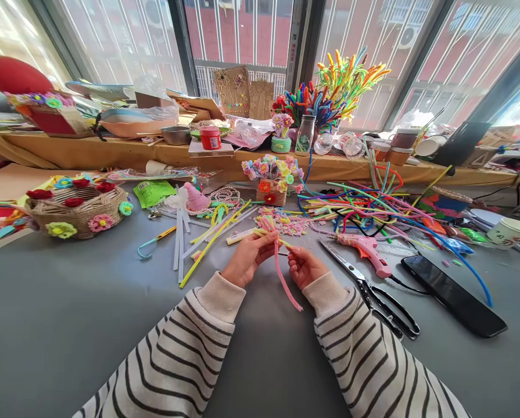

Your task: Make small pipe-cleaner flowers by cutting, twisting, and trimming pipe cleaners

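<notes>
My left hand (250, 258) pinches a pink pipe cleaner (282, 277), bent into loops at its top, with a long tail hanging down to the right. My right hand (305, 266) is closed on the end of a yellow pipe cleaner (284, 244) that crosses the pink one; its other end reaches my left fingers. Both hands are above the grey table, close together. Just behind them lie pink and yellow cut bits (292, 223) and a small pot of fuzzy flowers (272, 180). Large scissors (364, 278) lie open beside my right hand.
A pink glue gun (368, 251) and a black phone (454, 295) lie on the right. Loose pipe cleaners (355, 203) are heaped behind them. Clear glue sticks (179, 241), a yellow pipe cleaner (211, 247) and a flowered woven basket (79, 209) are on the left.
</notes>
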A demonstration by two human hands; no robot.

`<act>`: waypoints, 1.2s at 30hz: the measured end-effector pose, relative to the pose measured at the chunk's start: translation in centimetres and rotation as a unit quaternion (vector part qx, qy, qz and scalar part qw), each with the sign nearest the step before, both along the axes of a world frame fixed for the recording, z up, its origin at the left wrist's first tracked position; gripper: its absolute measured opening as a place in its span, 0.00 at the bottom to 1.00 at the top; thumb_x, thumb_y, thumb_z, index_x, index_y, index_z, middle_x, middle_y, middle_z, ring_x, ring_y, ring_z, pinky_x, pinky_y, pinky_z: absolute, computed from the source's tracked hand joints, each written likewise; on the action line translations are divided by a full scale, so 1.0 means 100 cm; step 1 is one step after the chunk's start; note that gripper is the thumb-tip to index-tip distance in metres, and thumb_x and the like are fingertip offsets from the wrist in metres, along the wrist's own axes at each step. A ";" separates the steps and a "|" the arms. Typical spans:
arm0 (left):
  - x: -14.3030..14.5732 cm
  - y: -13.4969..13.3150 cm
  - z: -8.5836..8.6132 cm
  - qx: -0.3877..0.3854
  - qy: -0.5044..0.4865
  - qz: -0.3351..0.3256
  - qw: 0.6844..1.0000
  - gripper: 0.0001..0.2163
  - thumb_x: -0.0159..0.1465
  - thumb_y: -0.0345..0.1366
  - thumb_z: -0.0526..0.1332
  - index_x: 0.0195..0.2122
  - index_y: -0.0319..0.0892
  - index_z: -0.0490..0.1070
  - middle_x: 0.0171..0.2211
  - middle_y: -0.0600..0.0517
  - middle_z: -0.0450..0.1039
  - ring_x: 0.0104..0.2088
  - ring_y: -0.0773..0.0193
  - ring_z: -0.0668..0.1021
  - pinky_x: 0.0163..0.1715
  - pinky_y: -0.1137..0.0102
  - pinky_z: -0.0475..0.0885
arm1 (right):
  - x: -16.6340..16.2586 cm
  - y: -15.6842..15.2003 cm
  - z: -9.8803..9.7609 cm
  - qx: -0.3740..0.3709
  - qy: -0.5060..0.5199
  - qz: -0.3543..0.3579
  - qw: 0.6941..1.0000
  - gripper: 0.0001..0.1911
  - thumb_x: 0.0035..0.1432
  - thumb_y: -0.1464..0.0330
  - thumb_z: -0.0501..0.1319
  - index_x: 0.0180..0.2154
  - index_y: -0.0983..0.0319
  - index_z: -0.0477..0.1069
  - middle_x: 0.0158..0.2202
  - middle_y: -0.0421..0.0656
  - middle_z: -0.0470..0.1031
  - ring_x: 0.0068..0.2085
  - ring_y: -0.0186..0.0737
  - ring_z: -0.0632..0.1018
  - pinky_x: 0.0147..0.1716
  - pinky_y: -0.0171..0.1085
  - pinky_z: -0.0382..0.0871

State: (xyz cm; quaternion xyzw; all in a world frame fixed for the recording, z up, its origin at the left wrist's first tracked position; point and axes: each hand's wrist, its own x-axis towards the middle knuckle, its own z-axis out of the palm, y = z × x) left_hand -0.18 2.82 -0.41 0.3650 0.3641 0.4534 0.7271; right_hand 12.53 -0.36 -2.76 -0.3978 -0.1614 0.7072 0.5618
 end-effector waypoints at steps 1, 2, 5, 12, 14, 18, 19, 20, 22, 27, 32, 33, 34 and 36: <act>0.000 0.000 -0.001 -0.004 -0.005 0.001 1.000 0.05 0.46 0.32 0.61 0.23 0.37 0.68 0.22 0.55 0.69 0.24 0.75 0.71 0.27 0.80 0.67 | -0.001 0.000 0.001 -0.011 0.005 0.002 1.000 0.04 0.37 0.73 0.59 0.20 0.66 0.71 0.13 0.37 0.67 0.15 0.22 0.66 0.13 0.21 0.62; 0.000 0.001 -0.001 -0.007 -0.008 -0.002 1.000 0.05 0.46 0.32 0.61 0.23 0.37 0.68 0.22 0.55 0.69 0.24 0.75 0.71 0.27 0.80 0.67 | 0.000 -0.001 0.001 -0.018 0.002 0.007 1.000 0.04 0.38 0.73 0.58 0.21 0.67 0.71 0.14 0.37 0.68 0.15 0.23 0.66 0.14 0.21 0.63; -0.002 0.000 0.000 -0.016 -0.001 -0.034 0.999 0.04 0.47 0.33 0.60 0.23 0.37 0.68 0.22 0.55 0.69 0.24 0.75 0.71 0.28 0.80 0.66 | 0.004 -0.001 0.004 -0.022 -0.024 0.017 0.999 0.06 0.41 0.73 0.55 0.20 0.66 0.71 0.15 0.40 0.70 0.16 0.25 0.68 0.15 0.24 0.65; 0.000 -0.008 0.005 0.000 0.091 -0.190 0.978 0.09 0.45 0.35 0.62 0.28 0.38 0.70 0.23 0.54 0.69 0.23 0.75 0.69 0.28 0.78 0.65 | 0.015 0.002 0.005 0.021 -0.097 -0.035 0.994 0.11 0.39 0.64 0.59 0.15 0.65 0.67 0.14 0.37 0.66 0.15 0.25 0.65 0.13 0.26 0.61; 0.001 -0.010 0.005 0.025 0.117 -0.211 0.970 0.10 0.44 0.36 0.62 0.28 0.38 0.70 0.24 0.54 0.69 0.23 0.74 0.70 0.28 0.77 0.64 | 0.012 0.001 0.003 0.064 -0.156 -0.030 0.985 0.11 0.34 0.62 0.62 0.17 0.65 0.66 0.14 0.36 0.66 0.15 0.25 0.64 0.14 0.27 0.61; 0.001 -0.011 0.004 0.049 0.154 -0.219 0.962 0.11 0.43 0.37 0.62 0.28 0.38 0.70 0.23 0.54 0.68 0.23 0.74 0.69 0.26 0.77 0.63 | 0.008 -0.002 -0.001 0.129 -0.302 -0.041 0.944 0.14 0.30 0.61 0.64 0.17 0.64 0.64 0.12 0.34 0.63 0.13 0.25 0.62 0.13 0.28 0.58; 0.001 -0.011 0.004 0.051 0.162 -0.214 0.962 0.11 0.43 0.37 0.62 0.27 0.38 0.69 0.23 0.54 0.68 0.23 0.73 0.69 0.26 0.76 0.63 | 0.008 -0.002 -0.002 0.145 -0.334 -0.049 0.930 0.15 0.30 0.61 0.63 0.17 0.64 0.64 0.12 0.34 0.62 0.13 0.25 0.62 0.13 0.28 0.57; 0.002 -0.011 0.003 0.051 0.169 -0.209 0.962 0.11 0.43 0.38 0.62 0.27 0.38 0.69 0.23 0.54 0.68 0.23 0.73 0.70 0.26 0.76 0.63 | 0.008 -0.002 -0.003 0.162 -0.364 -0.059 0.915 0.15 0.31 0.60 0.63 0.17 0.64 0.64 0.12 0.34 0.62 0.13 0.26 0.62 0.13 0.29 0.57; 0.002 -0.011 0.003 0.050 0.178 -0.198 0.963 0.11 0.43 0.38 0.62 0.26 0.37 0.69 0.22 0.54 0.68 0.23 0.71 0.71 0.26 0.75 0.64 | 0.009 -0.002 -0.005 0.189 -0.417 -0.083 0.885 0.14 0.33 0.59 0.61 0.17 0.64 0.64 0.12 0.35 0.62 0.14 0.27 0.62 0.13 0.30 0.57; 0.004 -0.010 0.002 0.037 0.166 -0.166 0.971 0.10 0.42 0.37 0.63 0.25 0.37 0.68 0.21 0.53 0.69 0.23 0.70 0.72 0.28 0.74 0.66 | 0.011 0.000 -0.008 0.212 -0.451 -0.135 0.856 0.13 0.36 0.59 0.59 0.18 0.63 0.63 0.14 0.36 0.63 0.14 0.27 0.61 0.13 0.30 0.56; 0.003 -0.009 0.002 0.045 0.156 -0.131 0.978 0.10 0.42 0.36 0.63 0.25 0.37 0.67 0.21 0.54 0.69 0.23 0.70 0.72 0.30 0.73 0.66 | 0.008 -0.002 -0.003 0.187 -0.361 -0.144 0.902 0.15 0.37 0.57 0.58 0.19 0.62 0.61 0.15 0.36 0.64 0.15 0.27 0.63 0.13 0.29 0.58; 0.003 -0.009 0.002 0.048 0.158 -0.134 0.977 0.11 0.42 0.36 0.63 0.25 0.37 0.67 0.21 0.54 0.69 0.23 0.70 0.72 0.29 0.73 0.66 | 0.008 -0.002 -0.002 0.184 -0.361 -0.142 0.903 0.15 0.37 0.57 0.58 0.20 0.62 0.61 0.15 0.36 0.64 0.15 0.27 0.63 0.13 0.29 0.58; 0.003 -0.010 0.002 0.052 0.160 -0.143 0.975 0.11 0.42 0.37 0.63 0.25 0.37 0.67 0.21 0.54 0.69 0.23 0.70 0.72 0.29 0.73 0.66 | 0.007 -0.002 -0.002 0.185 -0.373 -0.139 0.898 0.15 0.37 0.56 0.58 0.20 0.62 0.62 0.15 0.36 0.64 0.14 0.27 0.63 0.12 0.29 0.58; 0.004 -0.010 0.002 0.059 0.163 -0.163 0.971 0.12 0.42 0.38 0.63 0.26 0.37 0.68 0.21 0.53 0.69 0.23 0.70 0.71 0.28 0.73 0.66 | 0.007 -0.003 -0.002 0.196 -0.415 -0.138 0.878 0.15 0.35 0.56 0.59 0.19 0.63 0.63 0.14 0.36 0.64 0.14 0.28 0.62 0.12 0.30 0.57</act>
